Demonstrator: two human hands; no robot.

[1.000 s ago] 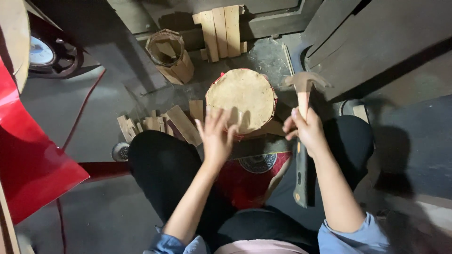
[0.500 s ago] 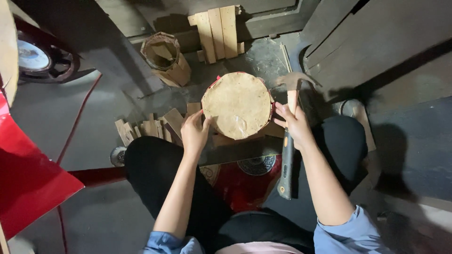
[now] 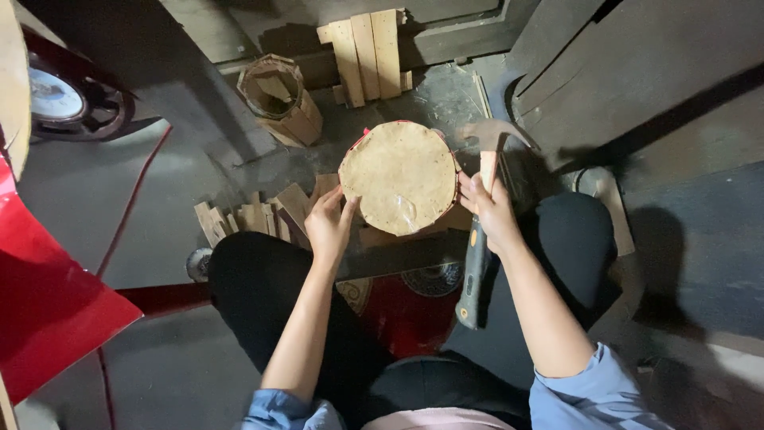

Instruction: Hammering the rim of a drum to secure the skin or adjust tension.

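Observation:
A small round drum (image 3: 398, 175) with a pale skin head and a red rim stands on the floor between my knees. My left hand (image 3: 328, 224) rests against its left side, fingers curled on the rim. My right hand (image 3: 487, 209) grips a claw hammer (image 3: 480, 231) near the top of its handle. The hammer's metal head sits just right of the drum, and its dark handle trails back over my right leg.
Several short wooden slats (image 3: 255, 215) lie fanned out left of the drum. An open wooden barrel shell (image 3: 280, 97) lies farther back, with a row of wooden staves (image 3: 366, 54) behind. A red sheet (image 3: 48, 302) lies at left. Dark boards (image 3: 637, 72) fill the right.
The view has shifted left and down. My left hand slid from the drum's top to its left side. The hammer came lower and closer to the drum's right edge.

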